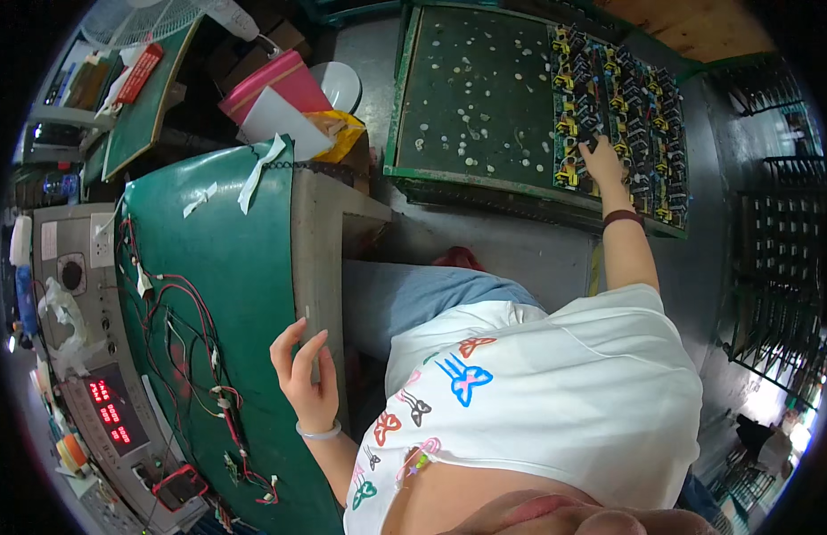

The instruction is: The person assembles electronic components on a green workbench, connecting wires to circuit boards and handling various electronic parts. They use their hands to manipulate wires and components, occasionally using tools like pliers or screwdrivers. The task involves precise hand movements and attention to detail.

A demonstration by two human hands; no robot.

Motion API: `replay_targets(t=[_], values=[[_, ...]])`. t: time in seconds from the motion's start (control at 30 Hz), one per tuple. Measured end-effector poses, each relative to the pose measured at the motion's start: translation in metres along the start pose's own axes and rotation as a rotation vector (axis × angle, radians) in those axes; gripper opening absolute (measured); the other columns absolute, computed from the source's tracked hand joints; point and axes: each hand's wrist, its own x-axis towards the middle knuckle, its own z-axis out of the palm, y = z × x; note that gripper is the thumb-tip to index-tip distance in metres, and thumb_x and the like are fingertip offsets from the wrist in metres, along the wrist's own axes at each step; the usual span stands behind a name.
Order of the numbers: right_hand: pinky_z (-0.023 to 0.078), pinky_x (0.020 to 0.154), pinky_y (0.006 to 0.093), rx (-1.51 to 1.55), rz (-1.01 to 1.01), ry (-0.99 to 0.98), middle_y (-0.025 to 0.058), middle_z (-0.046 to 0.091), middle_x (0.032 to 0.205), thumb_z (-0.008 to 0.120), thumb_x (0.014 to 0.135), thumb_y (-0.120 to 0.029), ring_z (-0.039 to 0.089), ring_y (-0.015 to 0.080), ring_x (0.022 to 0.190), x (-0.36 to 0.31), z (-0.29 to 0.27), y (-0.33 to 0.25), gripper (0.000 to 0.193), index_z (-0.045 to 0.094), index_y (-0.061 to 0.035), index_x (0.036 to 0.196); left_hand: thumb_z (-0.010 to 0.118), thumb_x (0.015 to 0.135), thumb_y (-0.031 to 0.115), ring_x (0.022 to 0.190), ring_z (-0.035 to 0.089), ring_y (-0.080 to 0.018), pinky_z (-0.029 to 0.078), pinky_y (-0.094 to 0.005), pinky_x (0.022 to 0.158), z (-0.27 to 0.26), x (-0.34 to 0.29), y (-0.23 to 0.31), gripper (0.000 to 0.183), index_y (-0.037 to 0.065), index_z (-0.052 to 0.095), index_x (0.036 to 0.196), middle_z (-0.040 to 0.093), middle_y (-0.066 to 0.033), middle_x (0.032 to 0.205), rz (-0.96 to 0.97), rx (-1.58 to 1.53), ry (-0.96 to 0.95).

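Observation:
My right hand (602, 162) reaches out over a green-edged cart holding several rows of circuit boards (650, 134) packed close together. These boards carry yellow and black components. Thumb and forefinger close on a circuit board in the left row; the fingertips are small and partly merge with the dark parts. My left hand (307, 374) hovers by the near edge of the green workbench (222, 201), its fingers apart and curved, with nothing in them. Red and black test leads (195, 312) lie on the bench beyond that hand.
The cart top (471, 94) beside the boards bears many pale spots. A meter with red digits (110, 410) stands at the bench's far left. Near the cart lie a pink folder (271, 85) and a yellow bag (342, 134). Dark racks (779, 241) line the right side.

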Motion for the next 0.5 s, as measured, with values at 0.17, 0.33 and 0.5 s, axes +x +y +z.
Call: replay_targets(t=[0.17, 0.33, 0.5], values=[[0.059, 0.075, 0.0452, -0.148, 0.057, 0.046, 0.0188, 0.068, 0.107, 0.055, 0.099, -0.043, 0.069, 0.0347, 0.095, -0.030, -0.019, -0.047, 0.052, 0.052, -0.0005, 0.129, 0.061, 0.081, -0.013, 0.107, 0.062, -0.0290, 0.051, -0.0390, 0.091, -0.001, -0.027, 0.005, 0.031, 0.004, 0.071, 0.104, 0.062, -0.0147, 0.122, -0.075, -0.039, 0.078], [0.059, 0.068, 0.0437, -0.200, 0.043, 0.170, 0.0191, 0.069, 0.102, 0.056, 0.099, -0.042, 0.070, 0.0340, 0.091, -0.028, -0.007, -0.039, 0.049, 0.054, 0.0013, 0.121, 0.059, 0.083, -0.014, 0.102, 0.063, -0.0254, 0.051, -0.0351, 0.087, 0.000, -0.044, 0.009, 0.029, 0.003, 0.069, 0.105, 0.062, -0.0143, 0.120, -0.094, -0.058, 0.109], [0.058, 0.069, 0.0434, -0.095, -0.074, 0.367, 0.0195, 0.069, 0.100, 0.059, 0.098, -0.041, 0.068, 0.0335, 0.094, -0.044, -0.010, -0.038, 0.045, 0.057, 0.0007, 0.114, 0.058, 0.084, -0.015, 0.100, 0.063, -0.0236, 0.051, -0.0334, 0.086, 0.000, -0.060, 0.009, 0.028, 0.002, 0.069, 0.104, 0.062, -0.0138, 0.119, -0.111, -0.088, 0.128]])
